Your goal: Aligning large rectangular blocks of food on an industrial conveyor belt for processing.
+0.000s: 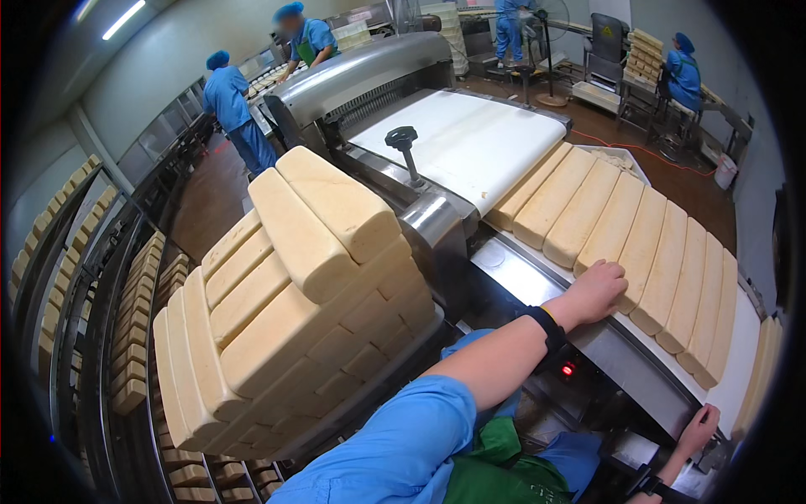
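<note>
The left arm was stretched from bottom centre toward right of centre, where long, smooth, cream-coloured blocks were ranged side by side. Their near ends were touched by the left hand, its fingers bent; the right hand was curled, lower right. Whether either gripped cannot be told.

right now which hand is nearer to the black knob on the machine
Left. The left hand is at the row of pale blocks, right of and below the black knob in the picture; the right hand is farther, lower right, by the conveyor edge.
</note>
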`<state>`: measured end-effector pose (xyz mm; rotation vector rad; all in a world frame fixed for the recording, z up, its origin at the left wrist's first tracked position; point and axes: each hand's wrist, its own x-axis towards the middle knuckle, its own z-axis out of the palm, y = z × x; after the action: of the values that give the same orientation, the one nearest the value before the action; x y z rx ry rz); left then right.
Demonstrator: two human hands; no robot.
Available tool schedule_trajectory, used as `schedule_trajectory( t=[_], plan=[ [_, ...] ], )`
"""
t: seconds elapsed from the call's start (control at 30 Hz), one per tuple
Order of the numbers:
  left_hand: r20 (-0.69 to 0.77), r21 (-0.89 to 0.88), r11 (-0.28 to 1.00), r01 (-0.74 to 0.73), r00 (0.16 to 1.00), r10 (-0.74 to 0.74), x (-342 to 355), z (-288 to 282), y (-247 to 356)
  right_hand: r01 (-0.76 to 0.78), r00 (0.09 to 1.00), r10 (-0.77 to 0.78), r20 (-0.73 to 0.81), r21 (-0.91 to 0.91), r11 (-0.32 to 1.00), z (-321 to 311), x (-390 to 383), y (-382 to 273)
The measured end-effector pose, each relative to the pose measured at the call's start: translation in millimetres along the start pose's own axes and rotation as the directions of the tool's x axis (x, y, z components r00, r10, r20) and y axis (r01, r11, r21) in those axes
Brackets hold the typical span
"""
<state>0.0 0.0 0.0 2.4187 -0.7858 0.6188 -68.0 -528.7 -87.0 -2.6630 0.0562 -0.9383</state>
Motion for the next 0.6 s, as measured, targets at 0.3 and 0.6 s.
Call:
schedule_trajectory(
  t=[0.3,0.6],
  plan=[
    [-0.027,-0.022,1.0,-0.019,0.999,0.019,-0.6,-2.5,-0.3,0.026,0.998,-0.025,-0.05,0.016,1.0,-3.3,-4.4,-11.1],
    [-0.001,-0.088,0.996,-0.03,1.0,0.03,11.7,3.1,20.5,0.013,0.996,-0.015,-0.093,-0.021,1.0,-22.4,-0.1,-46.1]
  ],
)
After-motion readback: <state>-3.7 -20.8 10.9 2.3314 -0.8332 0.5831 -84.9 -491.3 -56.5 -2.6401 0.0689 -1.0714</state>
